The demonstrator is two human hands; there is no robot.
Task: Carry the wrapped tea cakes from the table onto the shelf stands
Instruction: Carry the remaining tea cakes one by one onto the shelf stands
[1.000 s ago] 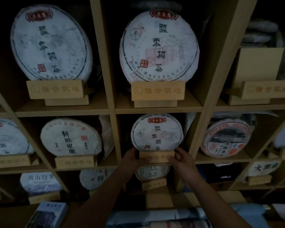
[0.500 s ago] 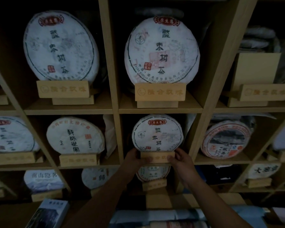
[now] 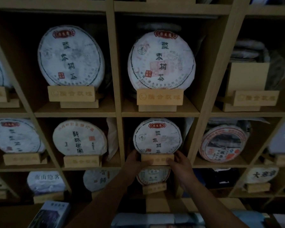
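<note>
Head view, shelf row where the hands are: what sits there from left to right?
Blurred white-wrapped tea cake → cream-wrapped cake with black calligraphy → white cake with red crest, both hands on its wooden stand → red-bordered picture cake.

We saw a wooden cubby shelf (image 3: pixel 117 112) filling the frame; each cubby board carried a wooden stand (image 3: pixel 160 97) with a wrapped tea cake (image 3: pixel 161 61) upright on it, frame centre.

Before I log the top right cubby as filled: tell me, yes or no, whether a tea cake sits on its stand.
No: the wooden stand in that cubby holds only a plain tan box, no round wrapped cake.
</note>
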